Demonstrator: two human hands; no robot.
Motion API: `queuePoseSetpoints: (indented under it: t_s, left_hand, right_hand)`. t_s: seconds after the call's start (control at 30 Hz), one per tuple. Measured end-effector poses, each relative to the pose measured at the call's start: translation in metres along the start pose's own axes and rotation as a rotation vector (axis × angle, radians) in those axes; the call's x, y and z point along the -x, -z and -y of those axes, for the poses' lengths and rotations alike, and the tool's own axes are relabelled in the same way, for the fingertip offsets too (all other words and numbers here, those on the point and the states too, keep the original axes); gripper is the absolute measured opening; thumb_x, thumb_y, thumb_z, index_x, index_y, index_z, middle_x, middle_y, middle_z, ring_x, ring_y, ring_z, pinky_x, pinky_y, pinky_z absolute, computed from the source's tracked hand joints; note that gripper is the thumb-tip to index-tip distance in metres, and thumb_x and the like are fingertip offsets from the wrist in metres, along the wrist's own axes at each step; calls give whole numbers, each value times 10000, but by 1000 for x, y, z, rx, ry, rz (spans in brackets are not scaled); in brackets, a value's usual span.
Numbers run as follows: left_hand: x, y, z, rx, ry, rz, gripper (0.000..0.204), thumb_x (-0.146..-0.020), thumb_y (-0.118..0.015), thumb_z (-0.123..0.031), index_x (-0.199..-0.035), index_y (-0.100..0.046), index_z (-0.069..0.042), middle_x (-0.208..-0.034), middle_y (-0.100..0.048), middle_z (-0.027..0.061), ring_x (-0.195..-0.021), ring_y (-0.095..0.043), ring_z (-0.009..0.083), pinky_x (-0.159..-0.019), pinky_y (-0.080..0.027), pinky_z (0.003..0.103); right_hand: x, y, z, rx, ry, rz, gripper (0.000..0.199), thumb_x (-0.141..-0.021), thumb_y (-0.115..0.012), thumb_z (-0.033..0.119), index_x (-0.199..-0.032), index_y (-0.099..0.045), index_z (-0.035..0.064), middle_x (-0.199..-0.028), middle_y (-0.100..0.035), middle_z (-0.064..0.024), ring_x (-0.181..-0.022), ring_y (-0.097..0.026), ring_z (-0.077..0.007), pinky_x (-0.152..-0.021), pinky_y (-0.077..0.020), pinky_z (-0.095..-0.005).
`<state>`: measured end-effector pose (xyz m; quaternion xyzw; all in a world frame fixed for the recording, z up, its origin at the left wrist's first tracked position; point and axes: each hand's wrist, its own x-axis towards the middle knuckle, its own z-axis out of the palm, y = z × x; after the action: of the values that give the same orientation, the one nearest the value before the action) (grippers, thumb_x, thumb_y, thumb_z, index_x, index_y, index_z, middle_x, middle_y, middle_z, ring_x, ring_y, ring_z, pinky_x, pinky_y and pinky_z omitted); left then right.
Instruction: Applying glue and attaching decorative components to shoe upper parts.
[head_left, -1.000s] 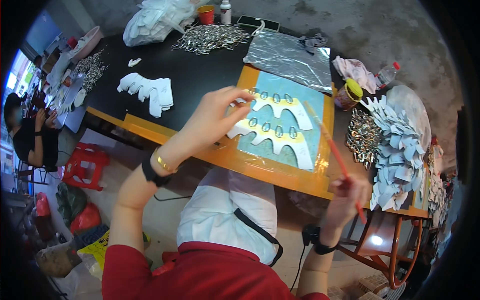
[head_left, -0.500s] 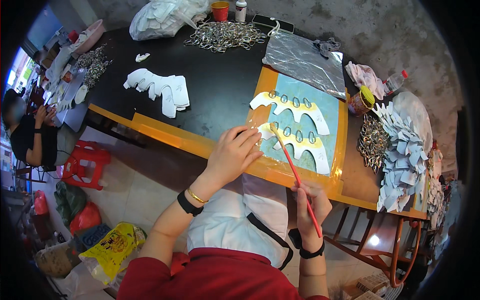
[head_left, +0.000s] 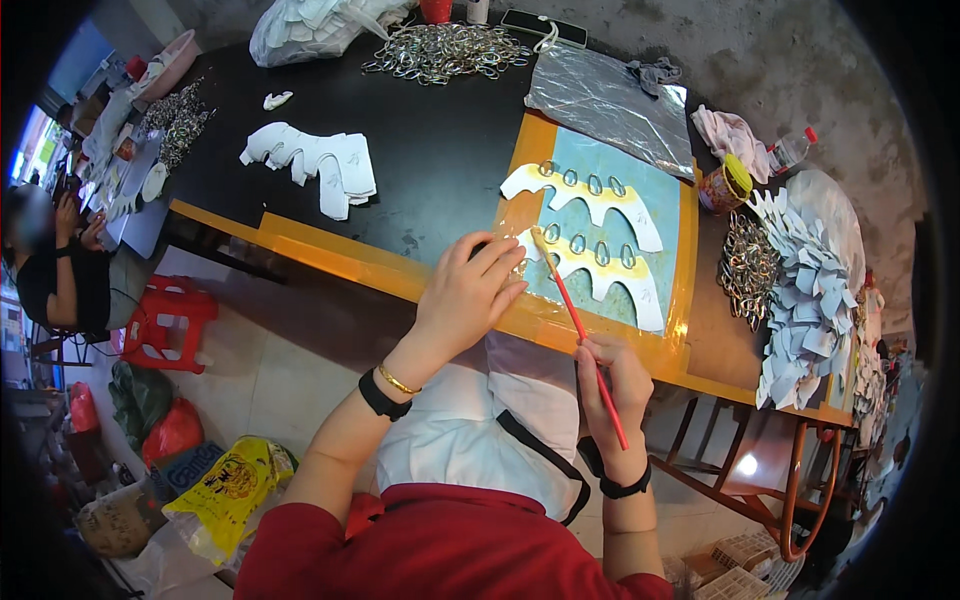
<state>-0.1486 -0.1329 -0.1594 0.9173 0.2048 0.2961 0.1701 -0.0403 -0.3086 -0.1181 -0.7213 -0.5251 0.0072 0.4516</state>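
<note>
On a pale blue sheet [head_left: 640, 165] lie two white scalloped pieces, an upper one [head_left: 628, 212] and a lower one [head_left: 643, 300], each with a yellowish band and small oval metal rings along its top edge. My left hand [head_left: 455, 295] is open, its stretched fingertips resting at the lower piece's left end and hiding part of it. In my right hand [head_left: 612, 385] is a slim red-handled brush [head_left: 572, 312]. Its bristle tip touches the yellow band of the lower piece, left of the rings.
A stack of white pieces [head_left: 335, 170] lies on the dark table, with a heap of metal rings [head_left: 445, 52] beyond. Silver foil [head_left: 610, 105] borders the sheet. At right are a yellow-lidded tub [head_left: 725, 187], more rings [head_left: 747, 265] and piled pale pieces [head_left: 805, 310]. Another person [head_left: 65, 265] sits far left.
The brush tip has shifted slightly left and away along the lower piece's yellow band, and my right hand has moved up with it. My left hand stays at the piece's left end.
</note>
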Motion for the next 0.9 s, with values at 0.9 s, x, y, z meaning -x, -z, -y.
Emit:
queuePoseSetpoints:
  t_s: [0.9]
  left_hand:
    - [-1,0,-2,-48,-2,35,318,-790,-624,-211,-1093,-585,-123,-1122,-552,15,-1009,-466,243,-866,-396,375]
  right_hand:
    - [-26,35,-9,-171,-199,78,106,-768,-620,-45,-868,-595,-18,-828,-629,-88,-774,-620,-152,-693,-475,-244]
